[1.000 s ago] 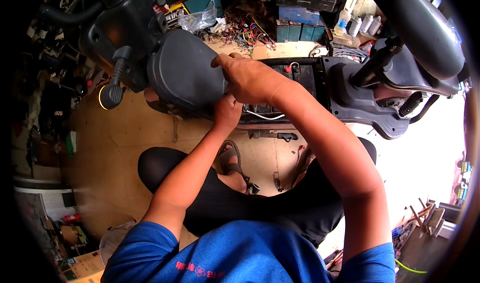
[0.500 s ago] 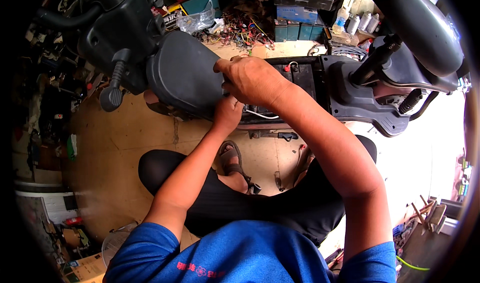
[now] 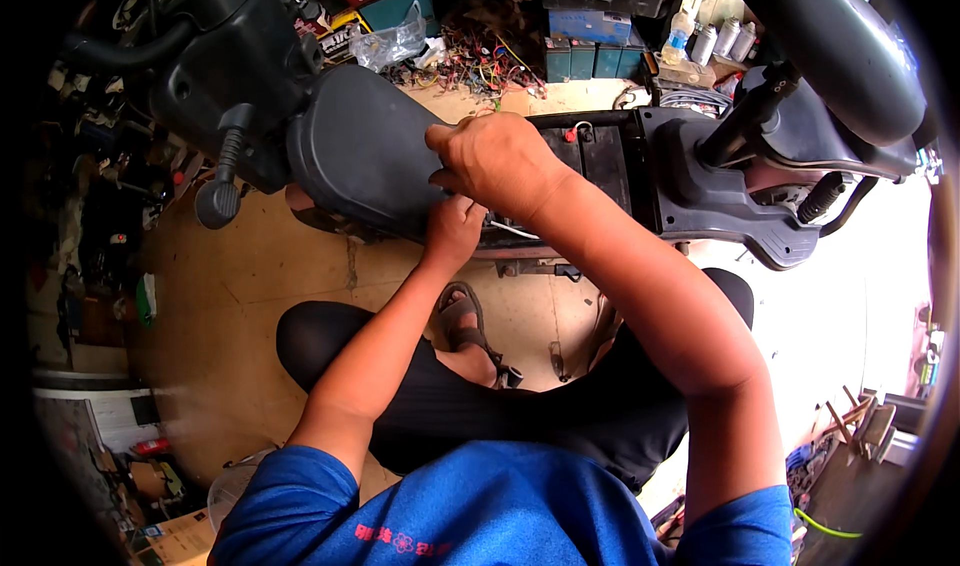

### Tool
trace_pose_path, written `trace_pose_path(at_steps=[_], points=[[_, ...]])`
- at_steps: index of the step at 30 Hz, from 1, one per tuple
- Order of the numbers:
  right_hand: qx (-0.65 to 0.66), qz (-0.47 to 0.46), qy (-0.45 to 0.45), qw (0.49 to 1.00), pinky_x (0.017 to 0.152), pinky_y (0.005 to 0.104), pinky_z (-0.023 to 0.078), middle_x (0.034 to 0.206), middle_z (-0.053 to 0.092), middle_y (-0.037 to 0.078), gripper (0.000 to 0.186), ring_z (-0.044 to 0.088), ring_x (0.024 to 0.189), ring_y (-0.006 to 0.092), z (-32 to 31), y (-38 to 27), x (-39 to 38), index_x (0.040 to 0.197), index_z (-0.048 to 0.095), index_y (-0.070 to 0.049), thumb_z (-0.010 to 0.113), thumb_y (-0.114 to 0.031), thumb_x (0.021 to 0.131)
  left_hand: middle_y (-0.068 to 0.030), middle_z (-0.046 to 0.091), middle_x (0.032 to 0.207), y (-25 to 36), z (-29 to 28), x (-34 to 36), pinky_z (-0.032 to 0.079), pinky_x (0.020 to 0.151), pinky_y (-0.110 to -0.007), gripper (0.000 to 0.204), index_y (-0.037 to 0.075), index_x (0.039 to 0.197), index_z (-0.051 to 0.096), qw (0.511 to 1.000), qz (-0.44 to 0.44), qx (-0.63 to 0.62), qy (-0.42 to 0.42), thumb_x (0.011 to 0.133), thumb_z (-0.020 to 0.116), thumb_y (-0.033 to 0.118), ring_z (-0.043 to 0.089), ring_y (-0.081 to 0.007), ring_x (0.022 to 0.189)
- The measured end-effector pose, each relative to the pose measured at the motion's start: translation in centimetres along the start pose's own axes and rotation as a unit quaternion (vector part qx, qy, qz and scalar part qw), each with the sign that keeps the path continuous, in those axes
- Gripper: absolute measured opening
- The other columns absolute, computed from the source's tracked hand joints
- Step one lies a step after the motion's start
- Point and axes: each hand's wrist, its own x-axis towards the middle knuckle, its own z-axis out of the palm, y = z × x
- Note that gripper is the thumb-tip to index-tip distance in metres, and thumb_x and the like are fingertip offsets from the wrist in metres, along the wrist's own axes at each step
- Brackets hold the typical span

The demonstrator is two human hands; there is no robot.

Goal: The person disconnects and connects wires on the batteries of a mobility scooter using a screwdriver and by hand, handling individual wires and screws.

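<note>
An electric scooter stands crosswise before me, its dark grey saddle [image 3: 365, 151] at the left. Right of the saddle is an open bay holding black batteries [image 3: 606, 171], one with a red terminal cap [image 3: 570, 135]. At the saddle's right edge my right hand [image 3: 498, 162] is closed, fingers curled; whatever it grips is hidden beneath it. My left hand [image 3: 457, 228] is just below, closed in a pinch close to the bay's near edge. Its fingertips are partly covered by the right hand. A white cable [image 3: 514, 230] runs out beside the left fingers along that edge.
A heap of coloured wires [image 3: 490, 61] lies behind the scooter, beside stacked battery cases [image 3: 595, 58]. Spray cans [image 3: 724, 40] and a bottle [image 3: 678, 36] stand at the far right. The saddle's left side has a ribbed black handlebar grip [image 3: 226, 156].
The view has shifted very slightly. My right hand has turned a little, its fingers lying a bit further left; my left hand keeps its place.
</note>
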Motion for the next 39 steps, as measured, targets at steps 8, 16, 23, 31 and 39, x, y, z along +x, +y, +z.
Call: trace_pose_path(at_steps=[8, 16, 23, 31, 39], points=[[0.057, -0.004, 0.122, 0.991, 0.073, 0.0425, 0.059, 0.091, 0.073, 0.016, 0.047, 0.075, 0.090, 0.0350, 2.4, -0.2, -0.3, 0.123, 0.064, -0.007, 0.080, -0.034, 0.088, -0.0269, 0.069, 0.085, -0.2, 0.5, 0.0, 0.052, 0.066, -0.050, 0.016, 0.002, 0.094, 0.067, 0.994, 0.063, -0.030, 0.079, 0.097, 0.069, 0.017, 0.067, -0.0501, 0.084], [0.093, -0.022, 0.045, 0.994, 0.084, 0.0504, 0.057, 0.102, 0.071, 0.021, 0.052, 0.071, 0.093, 0.0427, 1.2, -0.4, -0.5, 0.137, 0.063, -0.009, 0.076, -0.018, 0.087, -0.0257, 0.069, 0.081, -0.1, 0.6, -0.1, 0.053, 0.067, -0.055, 0.019, 0.002, 0.095, 0.068, 0.997, 0.022, -0.022, 0.068, 0.098, 0.067, 0.021, 0.067, -0.0505, 0.083], [0.098, -0.041, 0.048, 0.993, 0.077, 0.0491, 0.056, 0.095, 0.072, 0.019, 0.054, 0.071, 0.086, 0.0420, -0.2, -0.4, -0.7, 0.132, 0.066, -0.009, 0.083, -0.029, 0.084, -0.0274, 0.070, 0.091, -1.0, 2.2, 0.0, 0.054, 0.075, -0.057, 0.020, 0.002, 0.098, 0.068, 0.998, 0.002, -0.009, 0.062, 0.101, 0.059, 0.019, 0.069, -0.0490, 0.089], [0.109, -0.068, 0.104, 0.986, 0.076, 0.0467, 0.057, 0.093, 0.072, 0.019, 0.045, 0.072, 0.083, 0.0378, 0.6, -1.5, 0.0, 0.123, 0.069, -0.006, 0.082, -0.026, 0.086, -0.0256, 0.072, 0.092, -0.6, 0.6, -0.7, 0.055, 0.077, -0.053, 0.021, 0.000, 0.100, 0.069, 0.996, -0.038, -0.077, 0.031, 0.099, 0.063, 0.020, 0.070, -0.0463, 0.091], [0.133, -0.041, 0.101, 0.985, 0.081, 0.0478, 0.056, 0.089, 0.072, 0.018, 0.051, 0.071, 0.088, 0.0396, 0.8, -1.4, -0.1, 0.133, 0.062, -0.006, 0.078, -0.020, 0.086, -0.0286, 0.070, 0.095, -2.6, 2.1, -0.5, 0.054, 0.075, -0.055, 0.022, 0.000, 0.109, 0.065, 0.997, 0.018, -0.020, 0.077, 0.100, 0.060, 0.018, 0.068, -0.0508, 0.091]])
